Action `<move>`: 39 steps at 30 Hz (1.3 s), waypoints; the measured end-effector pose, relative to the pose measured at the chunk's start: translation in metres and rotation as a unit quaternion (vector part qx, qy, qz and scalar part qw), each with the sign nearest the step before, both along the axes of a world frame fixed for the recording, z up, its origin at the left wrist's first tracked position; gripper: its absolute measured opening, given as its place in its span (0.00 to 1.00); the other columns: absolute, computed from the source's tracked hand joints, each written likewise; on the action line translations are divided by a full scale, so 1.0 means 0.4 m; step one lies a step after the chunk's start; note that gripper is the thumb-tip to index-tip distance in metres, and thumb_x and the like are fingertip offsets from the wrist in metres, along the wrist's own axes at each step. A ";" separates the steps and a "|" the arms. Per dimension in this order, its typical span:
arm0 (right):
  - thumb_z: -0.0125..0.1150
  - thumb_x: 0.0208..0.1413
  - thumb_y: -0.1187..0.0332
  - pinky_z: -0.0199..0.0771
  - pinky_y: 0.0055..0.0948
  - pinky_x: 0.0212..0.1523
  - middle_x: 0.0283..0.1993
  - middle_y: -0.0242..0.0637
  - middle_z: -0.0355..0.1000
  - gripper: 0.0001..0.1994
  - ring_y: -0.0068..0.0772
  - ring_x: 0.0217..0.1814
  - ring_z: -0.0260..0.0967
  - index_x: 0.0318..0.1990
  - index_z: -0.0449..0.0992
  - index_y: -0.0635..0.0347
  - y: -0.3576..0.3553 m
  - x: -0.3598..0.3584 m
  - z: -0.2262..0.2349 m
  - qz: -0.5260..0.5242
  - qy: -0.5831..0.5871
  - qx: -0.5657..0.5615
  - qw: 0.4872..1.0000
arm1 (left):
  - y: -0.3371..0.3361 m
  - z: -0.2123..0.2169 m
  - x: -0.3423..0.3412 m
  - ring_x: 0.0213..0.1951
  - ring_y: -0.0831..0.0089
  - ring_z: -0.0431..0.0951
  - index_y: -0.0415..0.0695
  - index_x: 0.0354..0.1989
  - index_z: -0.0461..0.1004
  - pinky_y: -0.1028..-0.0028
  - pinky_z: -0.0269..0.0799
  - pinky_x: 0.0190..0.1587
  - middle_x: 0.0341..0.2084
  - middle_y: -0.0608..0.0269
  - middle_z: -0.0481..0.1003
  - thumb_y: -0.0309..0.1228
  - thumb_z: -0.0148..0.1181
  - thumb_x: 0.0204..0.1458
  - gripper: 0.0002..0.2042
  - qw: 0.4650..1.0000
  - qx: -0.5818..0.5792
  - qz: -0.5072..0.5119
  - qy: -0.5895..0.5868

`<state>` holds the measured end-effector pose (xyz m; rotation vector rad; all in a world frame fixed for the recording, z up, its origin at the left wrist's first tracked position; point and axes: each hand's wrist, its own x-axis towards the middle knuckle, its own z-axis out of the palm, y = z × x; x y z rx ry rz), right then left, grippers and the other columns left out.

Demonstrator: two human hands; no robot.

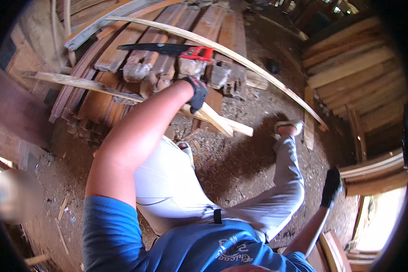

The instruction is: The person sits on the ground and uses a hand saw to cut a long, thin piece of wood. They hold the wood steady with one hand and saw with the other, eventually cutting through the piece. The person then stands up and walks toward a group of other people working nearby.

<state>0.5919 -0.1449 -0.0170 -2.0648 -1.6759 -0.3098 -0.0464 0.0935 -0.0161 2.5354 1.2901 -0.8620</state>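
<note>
My left hand, in a black and red work glove, is closed on a short pale wooden strip that points down and to the right. Under and beside it lies a long wooden batten, running across the front of a stack of old beams. A handsaw with a red handle rests on that stack, just beyond the hand. Off to the right, my right hand, in a dark glove, is close to several stacked planks. Its fingers blend into shadow. A thin pale strip shows along that forearm.
A long thin batten slants over the stack down to the dirt floor. Boards form a wall on the right. More planks lie at the lower right. Wood scraps and shavings litter the floor at left.
</note>
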 end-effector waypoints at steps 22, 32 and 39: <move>0.62 0.64 0.54 0.75 0.43 0.59 0.56 0.46 0.78 0.25 0.48 0.58 0.76 0.64 0.74 0.54 -0.110 -0.519 -0.439 0.145 0.155 -0.334 0.918 | -0.070 0.041 0.034 0.52 0.51 0.82 0.48 0.50 0.81 0.56 0.77 0.55 0.48 0.50 0.82 0.50 0.75 0.41 0.29 1.000 0.011 -0.021 -0.017; 0.61 0.64 0.52 0.74 0.43 0.61 0.59 0.46 0.77 0.27 0.47 0.61 0.75 0.67 0.72 0.54 -0.030 -0.386 -0.594 0.110 0.168 -0.426 0.882 | -0.013 0.027 0.137 0.49 0.50 0.82 0.47 0.49 0.79 0.55 0.77 0.52 0.46 0.49 0.81 0.45 0.72 0.47 0.23 0.987 0.077 0.070 -0.125; 0.60 0.64 0.51 0.73 0.42 0.62 0.61 0.45 0.76 0.29 0.46 0.63 0.74 0.69 0.70 0.53 -0.003 -0.285 -0.693 0.069 0.160 -0.524 0.834 | 0.092 -0.072 0.306 0.47 0.51 0.81 0.47 0.53 0.76 0.56 0.75 0.53 0.43 0.49 0.79 0.48 0.69 0.53 0.24 0.985 -0.089 -0.017 -0.148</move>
